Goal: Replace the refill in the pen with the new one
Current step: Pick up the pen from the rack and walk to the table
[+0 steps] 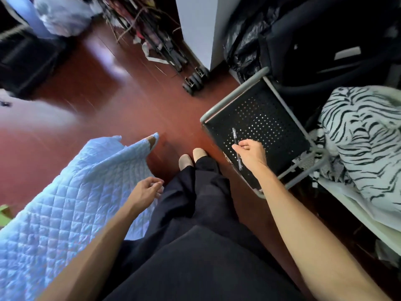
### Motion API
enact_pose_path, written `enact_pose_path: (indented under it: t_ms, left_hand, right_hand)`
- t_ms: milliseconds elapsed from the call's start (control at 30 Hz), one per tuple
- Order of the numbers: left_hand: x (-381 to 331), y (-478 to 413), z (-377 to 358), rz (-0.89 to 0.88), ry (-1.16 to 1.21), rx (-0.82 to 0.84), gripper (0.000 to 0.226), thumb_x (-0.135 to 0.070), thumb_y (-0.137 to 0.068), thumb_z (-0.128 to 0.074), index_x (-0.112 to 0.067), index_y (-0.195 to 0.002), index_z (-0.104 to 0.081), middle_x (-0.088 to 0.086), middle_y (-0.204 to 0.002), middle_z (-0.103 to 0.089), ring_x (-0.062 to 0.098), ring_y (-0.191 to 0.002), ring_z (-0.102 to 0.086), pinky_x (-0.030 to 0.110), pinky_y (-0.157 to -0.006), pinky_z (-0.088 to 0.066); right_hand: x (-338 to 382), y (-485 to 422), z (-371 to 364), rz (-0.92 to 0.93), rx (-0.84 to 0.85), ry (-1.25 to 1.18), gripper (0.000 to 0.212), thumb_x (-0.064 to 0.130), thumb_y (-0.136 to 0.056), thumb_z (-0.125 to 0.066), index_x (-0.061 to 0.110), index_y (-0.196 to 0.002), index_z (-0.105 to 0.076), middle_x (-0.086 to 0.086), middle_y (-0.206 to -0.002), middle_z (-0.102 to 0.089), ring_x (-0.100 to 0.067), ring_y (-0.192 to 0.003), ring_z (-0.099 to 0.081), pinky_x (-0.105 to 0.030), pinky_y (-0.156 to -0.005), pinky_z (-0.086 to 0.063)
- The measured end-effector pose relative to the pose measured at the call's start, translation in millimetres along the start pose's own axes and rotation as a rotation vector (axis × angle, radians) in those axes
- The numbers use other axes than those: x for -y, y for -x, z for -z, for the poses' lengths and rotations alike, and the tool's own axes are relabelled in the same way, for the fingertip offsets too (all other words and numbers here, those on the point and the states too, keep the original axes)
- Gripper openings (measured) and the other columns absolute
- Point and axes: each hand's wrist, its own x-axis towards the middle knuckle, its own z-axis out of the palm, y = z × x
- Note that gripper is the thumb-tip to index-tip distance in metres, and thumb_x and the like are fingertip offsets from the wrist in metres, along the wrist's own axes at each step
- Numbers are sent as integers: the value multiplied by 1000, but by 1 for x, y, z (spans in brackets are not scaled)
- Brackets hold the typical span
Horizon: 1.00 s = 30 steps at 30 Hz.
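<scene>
Head view, looking down over dark trousers (201,205) and two bare arms toward a red-brown floor (121,109). Right hand (251,154) stretched out over the perforated black seat of a grey-framed chair (260,118), fingers curled loosely above a clear pen (236,146) lying flat on that seat, near its front edge. Pen running from beyond the fingertips to below the heel of the hand, its middle hidden under the palm; whether the fingers already touch the barrel or merely hover over it, not to be told from this angle, so grip state unresolved. Left hand (148,190) held low beside the left thigh, fingers relaxed and half-curled, carrying nothing, close to the edge of a pale blue quilted cover (71,192). Zebra-striped fabric (360,135) heaped to the right of the chair, dark bags and clutter behind it. New refill not identifiable anywhere in view. Pen apparently still assembled, with no barrel part or old refill seen apart from it. Judged stage: the very start, at pick-up of the pen. Left to do, by that reading: lifting the pen, opening the barrel, drawing out the spent refill, inserting the new one, closing the pen again
</scene>
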Motion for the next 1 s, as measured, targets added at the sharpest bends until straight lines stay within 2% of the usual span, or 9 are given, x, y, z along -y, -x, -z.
enact_pose_path:
  t_ms: [100, 167, 233, 333, 400, 500, 667, 867, 1000]
  left_hand:
    - [12, 15, 4, -6, 93, -61, 15, -12, -105, -51, -5, -109, -64, 11, -87, -67, 13, -63, -59, 9, -49, -43]
    - [24, 25, 5, 4, 153, -101, 15, -12, -105, -51, -6, -108, -64, 10, -83, -66, 14, -63, -59, 13, -49, -43]
    - [37, 34, 4, 6, 210, -117, 14, -9, -105, -50, -6, -106, -64, 8, -78, -64, 14, -61, -58, 14, -50, -42]
    - [56, 46, 3, 21, 276, -125, 15, -6, -104, -48, -6, -102, -62, 7, -75, -63, 16, -60, -57, 23, -58, -46]
    - [71, 53, 3, 40, 323, -149, 17, -6, -102, -47, -9, -96, -63, 6, -74, -62, 17, -60, -58, 29, -64, -47]
    - [90, 58, -1, 66, 382, -164, 23, -6, -103, -48, -16, -86, -60, 5, -70, -61, 14, -55, -56, 28, -61, -47]
    - [107, 65, 4, 96, 527, -249, 20, -4, -103, -49, -9, -90, -65, 7, -71, -63, 17, -58, -54, 32, -65, -45]
    - [110, 74, 18, 87, 557, -429, 20, -8, -103, -51, -14, -94, -68, 4, -80, -69, 11, -64, -63, 18, -58, -47]
    - [119, 74, 16, 134, 633, -407, 21, -5, -103, -50, -10, -94, -68, 9, -77, -68, 18, -65, -62, 25, -61, -49]
  right_hand:
    - [11, 29, 2, 64, 76, 16, 29, 34, -93, -80, 13, -114, -78, 2, -95, -76, -19, -93, -72, -32, -86, -57]
    - [17, 43, 0, 85, 131, -4, 29, 30, -96, -78, 9, -117, -76, -2, -96, -76, -18, -84, -72, -29, -75, -56]
    - [24, 56, -2, 112, 170, 15, 26, 28, -99, -75, 9, -118, -75, 3, -86, -74, -8, -66, -64, -21, -60, -48]
    - [36, 70, -8, 160, 228, 53, 15, 24, -101, -73, 12, -109, -77, 6, -81, -74, -3, -56, -63, -14, -50, -48]
    - [47, 81, -15, 211, 261, 80, 12, 20, -102, -72, 11, -106, -78, 3, -81, -76, -5, -57, -62, -13, -52, -48]
    - [60, 92, -19, 272, 307, 111, 9, 17, -102, -71, 10, -103, -77, 1, -77, -75, 2, -53, -61, -12, -52, -49]
    - [89, 100, -21, 314, 360, 97, 8, 13, -103, -70, 8, -106, -75, -8, -79, -75, -12, -56, -57, -22, -59, -50]
    - [118, 89, -26, 390, 392, 169, 6, 16, -103, -69, 14, -105, -75, -5, -82, -75, -13, -59, -59, -28, -63, -52]
    - [144, 82, -35, 433, 410, 240, 6, 22, -103, -70, 21, -101, -75, -2, -85, -77, -7, -56, -61, -25, -63, -52]
